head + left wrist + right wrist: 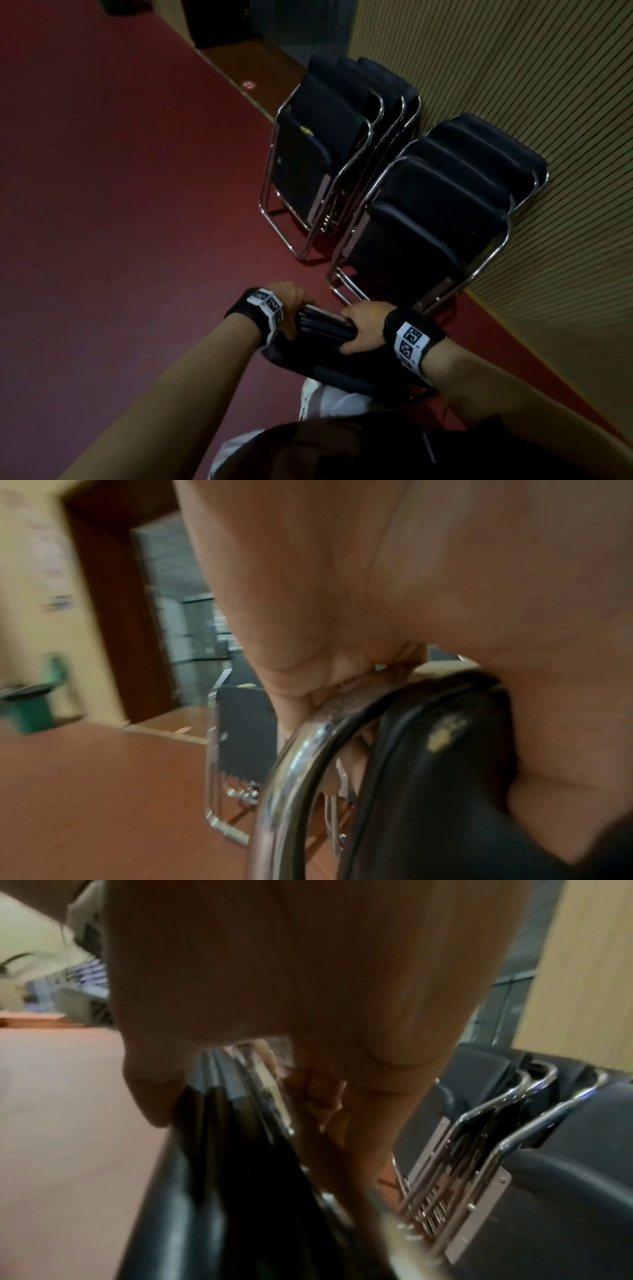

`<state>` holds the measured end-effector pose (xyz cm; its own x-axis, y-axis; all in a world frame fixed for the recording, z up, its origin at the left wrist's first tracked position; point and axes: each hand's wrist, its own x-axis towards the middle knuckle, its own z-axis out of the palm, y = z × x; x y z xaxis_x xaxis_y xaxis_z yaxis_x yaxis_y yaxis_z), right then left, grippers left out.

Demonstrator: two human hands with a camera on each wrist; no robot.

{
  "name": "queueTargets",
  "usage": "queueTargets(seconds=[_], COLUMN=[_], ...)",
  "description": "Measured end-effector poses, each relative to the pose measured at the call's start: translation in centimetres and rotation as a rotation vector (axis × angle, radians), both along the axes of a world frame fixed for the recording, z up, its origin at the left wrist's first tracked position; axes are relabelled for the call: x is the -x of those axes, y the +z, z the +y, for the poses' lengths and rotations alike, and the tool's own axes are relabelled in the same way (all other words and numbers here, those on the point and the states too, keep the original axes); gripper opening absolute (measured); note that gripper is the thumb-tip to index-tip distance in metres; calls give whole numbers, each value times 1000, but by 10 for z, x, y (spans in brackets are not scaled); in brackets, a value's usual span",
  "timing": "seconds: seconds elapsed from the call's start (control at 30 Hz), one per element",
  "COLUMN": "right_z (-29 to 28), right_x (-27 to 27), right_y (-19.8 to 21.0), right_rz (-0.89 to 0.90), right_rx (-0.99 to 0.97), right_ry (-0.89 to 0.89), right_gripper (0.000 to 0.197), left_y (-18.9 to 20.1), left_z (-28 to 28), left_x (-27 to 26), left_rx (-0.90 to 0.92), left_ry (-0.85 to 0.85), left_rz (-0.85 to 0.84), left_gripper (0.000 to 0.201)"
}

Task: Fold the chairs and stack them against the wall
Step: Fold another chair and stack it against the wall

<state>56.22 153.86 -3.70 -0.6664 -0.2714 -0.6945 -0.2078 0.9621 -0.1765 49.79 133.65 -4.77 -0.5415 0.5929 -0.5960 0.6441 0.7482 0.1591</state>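
both hands grip folded chair

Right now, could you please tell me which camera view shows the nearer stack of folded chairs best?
The head view: the nearer stack shows whole, leaning on the wall. The right wrist view shows only its frames and hinges up close; the left wrist view does not show it clearly.

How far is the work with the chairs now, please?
Done: two stacks of folded chairs, the far stack and the near stack, lean on the slatted wall. In hand: the left hand and right hand grip one folded chair. Left: setting it against a stack. Whether more chairs wait elsewhere cannot be told.
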Motion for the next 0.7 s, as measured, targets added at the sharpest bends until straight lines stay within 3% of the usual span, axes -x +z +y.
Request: queueTargets(seconds=[0.17,0.3,0.5,0.7], right_z=[26,30,25,26], right_x=[57,91,136,159], right_y=[-23,-32,-28,-30], right_rz=[-56,-120,-101,-47], right_rx=[20,13,-46,-113], right_ry=[-80,-170,-355,-495], right_gripper=[53,45,48,58], left_y=[-16,-20,-32,-49], left_z=[40,51,60,66], left_x=[77,121,194,227], left_rx=[27,19,-67,-183], left_ry=[-122,-202,-265,-298], left_rz=[2,12,-100,-183], left_gripper=[51,49,52,62])
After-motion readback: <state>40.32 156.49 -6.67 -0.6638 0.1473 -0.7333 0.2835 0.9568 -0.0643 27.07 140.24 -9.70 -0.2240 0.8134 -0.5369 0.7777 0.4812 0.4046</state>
